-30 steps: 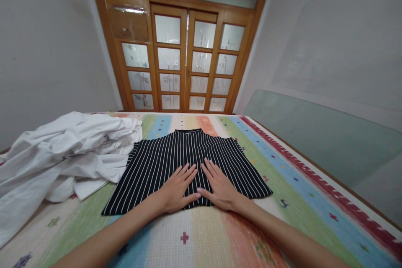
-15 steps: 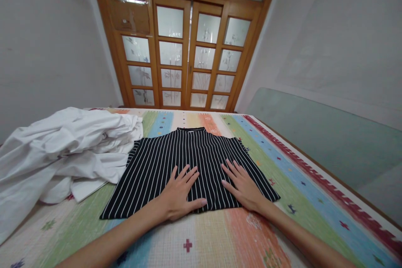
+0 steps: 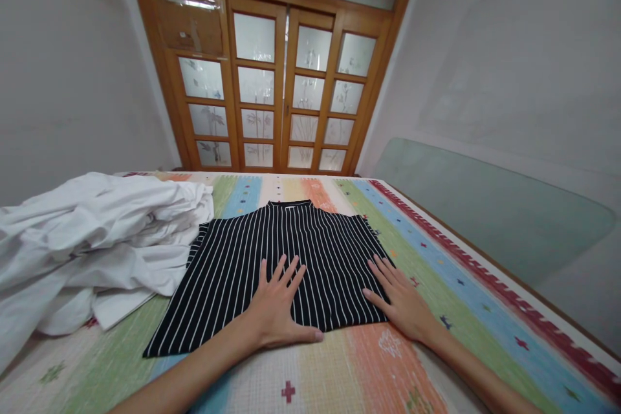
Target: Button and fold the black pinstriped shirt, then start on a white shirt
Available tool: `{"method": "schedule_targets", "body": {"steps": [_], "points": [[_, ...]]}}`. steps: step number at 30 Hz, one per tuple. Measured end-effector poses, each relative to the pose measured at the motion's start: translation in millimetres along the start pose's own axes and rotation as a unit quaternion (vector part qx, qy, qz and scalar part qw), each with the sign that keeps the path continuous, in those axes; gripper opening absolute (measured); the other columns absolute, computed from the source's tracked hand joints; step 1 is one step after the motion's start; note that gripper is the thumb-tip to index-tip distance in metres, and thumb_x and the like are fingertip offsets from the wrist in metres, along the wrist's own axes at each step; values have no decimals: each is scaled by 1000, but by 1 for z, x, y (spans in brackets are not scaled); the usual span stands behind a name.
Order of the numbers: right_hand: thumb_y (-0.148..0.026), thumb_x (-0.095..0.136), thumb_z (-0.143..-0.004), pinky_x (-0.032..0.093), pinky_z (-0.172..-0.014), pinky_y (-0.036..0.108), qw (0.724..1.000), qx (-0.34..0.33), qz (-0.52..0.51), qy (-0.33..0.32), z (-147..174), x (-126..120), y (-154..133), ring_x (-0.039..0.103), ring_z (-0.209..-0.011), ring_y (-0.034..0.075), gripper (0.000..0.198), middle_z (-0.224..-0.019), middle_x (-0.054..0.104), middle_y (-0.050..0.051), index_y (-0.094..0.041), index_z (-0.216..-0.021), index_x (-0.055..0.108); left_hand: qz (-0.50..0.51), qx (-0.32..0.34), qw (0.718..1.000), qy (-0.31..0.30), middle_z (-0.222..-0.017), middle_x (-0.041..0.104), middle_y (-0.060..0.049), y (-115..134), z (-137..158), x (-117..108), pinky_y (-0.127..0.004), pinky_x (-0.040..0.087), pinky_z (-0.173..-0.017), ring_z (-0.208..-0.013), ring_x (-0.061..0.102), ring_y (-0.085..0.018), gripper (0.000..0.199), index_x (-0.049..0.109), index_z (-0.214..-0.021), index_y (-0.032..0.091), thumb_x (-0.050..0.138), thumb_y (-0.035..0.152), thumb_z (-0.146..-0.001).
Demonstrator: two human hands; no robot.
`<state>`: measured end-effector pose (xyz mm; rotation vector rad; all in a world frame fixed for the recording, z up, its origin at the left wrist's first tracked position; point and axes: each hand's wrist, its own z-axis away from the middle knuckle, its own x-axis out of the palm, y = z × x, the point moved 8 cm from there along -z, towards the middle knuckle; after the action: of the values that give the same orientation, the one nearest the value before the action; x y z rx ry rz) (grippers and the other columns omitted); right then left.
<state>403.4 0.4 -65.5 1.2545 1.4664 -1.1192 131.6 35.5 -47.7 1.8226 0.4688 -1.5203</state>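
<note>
A black shirt with white stripes (image 3: 233, 272) lies flat in front of me, its collar at the far side and its body folded up into a short, wide shape. My left hand (image 3: 276, 307) rests palm down on the near middle of the shirt, fingers spread, thumb along the near edge. Over the shirt's near right corner lies my right hand (image 3: 400, 297), flat with its fingers out, hiding that corner. Neither hand grips the cloth.
Crumpled white cloth (image 3: 111, 233) is heaped to the left, close to the shirt's left side. Beneath everything is a colourful striped cover (image 3: 334, 375). Wooden doors with glass panes (image 3: 286, 90) stand at the back, and a pale green panel (image 3: 485, 207) runs along the right wall.
My right hand has slid right across the shirt to its near right corner. The left hand stays on the near middle. The view has shifted slightly.
</note>
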Motion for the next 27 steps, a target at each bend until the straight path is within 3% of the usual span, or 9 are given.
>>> {"method": "schedule_targets", "body": {"steps": [5,8,14,22,27], "points": [[-72,30,-90,20,-117,54,999,35,14,0,11,1,13,19,-147,29,83,-159,24,9,-21,-154,23,9,-23,1000,-16,-161,4,-14,-1,-10,-1,-73,-10,-108,-146,0,-43,110,11,-155,21,38,87,-71],[-75,30,-88,20,-118,54,999,43,28,-13,12,3,13,19,-147,30,87,-159,24,10,-19,-154,25,14,-43,999,-3,-160,11,-17,4,-20,1,-77,-7,-106,-145,1,-47,107,17,-155,18,34,87,-73],[-79,31,-84,22,-117,54,996,57,57,-25,13,2,16,19,-146,31,94,-158,25,12,-13,-152,30,0,-7,998,60,-160,12,-17,30,-29,20,-65,-3,-116,-147,1,-40,105,14,-155,12,30,82,-78],[-81,38,-80,23,-116,59,996,50,61,-52,23,3,32,13,-146,37,98,-158,24,9,-16,-153,27,13,55,997,44,-162,5,-14,28,-16,21,-64,-1,-116,-147,-2,-38,115,3,-156,16,37,87,-71],[-87,51,-66,20,-114,64,991,19,33,-131,6,1,38,12,-144,44,111,-157,27,16,-16,-149,37,27,6,998,64,-161,13,-9,22,-15,11,-60,9,-118,-148,7,-34,86,11,-155,22,27,73,-88]]}}
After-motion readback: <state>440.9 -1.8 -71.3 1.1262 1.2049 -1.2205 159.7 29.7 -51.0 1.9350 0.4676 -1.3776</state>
